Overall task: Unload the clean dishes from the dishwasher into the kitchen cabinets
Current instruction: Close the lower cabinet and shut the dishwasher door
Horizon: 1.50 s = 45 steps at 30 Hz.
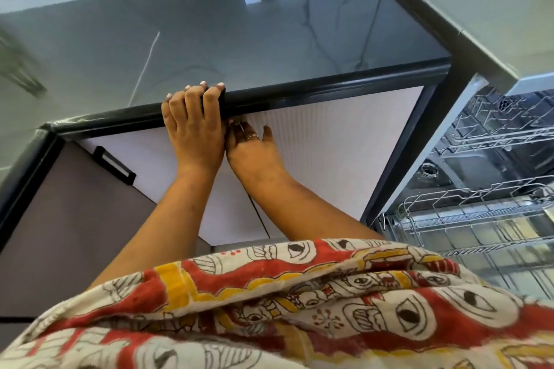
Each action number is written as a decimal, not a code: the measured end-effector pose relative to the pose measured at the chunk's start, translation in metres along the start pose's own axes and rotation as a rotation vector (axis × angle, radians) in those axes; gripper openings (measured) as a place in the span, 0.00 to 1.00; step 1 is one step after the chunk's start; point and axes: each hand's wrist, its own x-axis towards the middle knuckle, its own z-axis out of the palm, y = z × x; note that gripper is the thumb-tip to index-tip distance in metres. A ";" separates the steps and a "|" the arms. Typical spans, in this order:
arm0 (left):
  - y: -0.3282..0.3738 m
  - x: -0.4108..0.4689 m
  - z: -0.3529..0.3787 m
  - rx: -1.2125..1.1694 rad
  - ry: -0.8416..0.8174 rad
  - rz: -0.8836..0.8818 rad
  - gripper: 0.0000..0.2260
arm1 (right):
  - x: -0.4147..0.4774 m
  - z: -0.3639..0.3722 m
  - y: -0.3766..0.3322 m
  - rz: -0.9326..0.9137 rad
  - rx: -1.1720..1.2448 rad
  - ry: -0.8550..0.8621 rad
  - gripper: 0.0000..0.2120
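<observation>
Dishwasher racks of silver wire (479, 219) are sitting empty-looking at right; we're curling our left hand (192, 126) over the glossy black countertop edge (299, 93), right hand (254, 150) pressing open-fingered against the white ribbed cabinet front (344, 144), risking pinched fingers.

The dark glossy countertop (269, 39) fills the upper half of the view, its surface streaked with pale veining and carrying a dim reflection toward 12 o'clock; its black rounded front edge (329, 90) runs from 9 o'clock up toward 3 o'clock; the left hand (192, 126) lies on that edge — fingers curled over the top, fingertips touching the shiny surface — just left of centre; at 3 to 4 o'clock the open dishwasher shows two wire racks, the upper rack (494, 129) and the lower rack (479, 234); what they carry cannot be told.
</observation>
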 end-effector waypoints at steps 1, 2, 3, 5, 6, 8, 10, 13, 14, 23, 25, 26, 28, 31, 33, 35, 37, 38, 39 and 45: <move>-0.001 0.000 0.000 -0.005 -0.004 -0.001 0.17 | 0.000 0.001 0.000 0.001 -0.005 -0.002 0.38; -0.001 0.001 -0.001 -0.016 -0.018 -0.009 0.17 | 0.001 0.002 0.000 0.001 -0.006 -0.002 0.38; 0.000 0.001 -0.002 -0.028 -0.037 -0.021 0.17 | 0.001 0.002 0.000 -0.002 -0.009 -0.004 0.38; 0.007 0.004 -0.010 -0.047 -0.078 -0.059 0.15 | 0.000 0.000 0.001 -0.012 -0.016 -0.002 0.39; 0.011 0.006 -0.014 -0.072 -0.113 -0.090 0.14 | 0.000 -0.001 0.003 -0.017 -0.024 -0.007 0.39; 0.025 0.009 -0.026 -0.137 -0.209 -0.185 0.15 | -0.006 -0.001 0.010 -0.017 -0.055 -0.046 0.42; 0.044 0.005 -0.040 -0.209 -0.289 -0.289 0.22 | -0.017 0.006 0.019 -0.016 -0.116 -0.081 0.42; 0.091 -0.030 -0.072 -0.432 -0.378 -0.420 0.31 | -0.051 0.028 0.034 0.021 -0.088 -0.096 0.36; 0.110 -0.048 -0.087 -0.541 -0.436 -0.488 0.31 | -0.066 0.038 0.040 0.047 -0.065 -0.102 0.35; 0.246 -0.195 -0.160 -0.804 -1.100 -0.532 0.30 | -0.286 0.157 0.141 0.769 0.217 -0.373 0.36; 0.275 -0.214 -0.170 -0.823 -1.195 -0.432 0.30 | -0.344 0.177 0.170 1.023 0.356 -0.475 0.34; 0.289 -0.221 -0.173 -0.827 -1.231 -0.391 0.30 | -0.370 0.186 0.184 1.147 0.442 -0.494 0.34; 0.324 -0.232 -0.179 -0.861 -1.289 -0.298 0.30 | -0.419 0.198 0.215 1.355 0.588 -0.436 0.35; 0.376 -0.246 -0.189 -0.939 -1.356 -0.118 0.30 | -0.479 0.215 0.254 1.618 0.759 -0.272 0.35; 0.412 -0.260 -0.193 -0.967 -1.400 0.003 0.29 | -0.513 0.228 0.275 1.813 0.889 -0.130 0.33; 0.448 -0.279 -0.195 -0.955 -1.465 0.107 0.28 | -0.540 0.237 0.291 1.983 1.026 0.026 0.28; 0.484 -0.301 -0.198 -0.932 -1.543 0.195 0.26 | -0.559 0.249 0.308 2.074 1.171 0.150 0.24; 0.498 -0.311 -0.201 -0.929 -1.583 0.238 0.25 | -0.564 0.254 0.315 2.093 1.247 0.218 0.22; 0.510 -0.321 -0.202 -0.928 -1.609 0.288 0.24 | -0.567 0.261 0.324 2.104 1.322 0.264 0.21; 0.580 -0.368 -0.187 -0.877 -1.651 0.557 0.24 | -0.581 0.297 0.386 2.064 1.570 0.457 0.08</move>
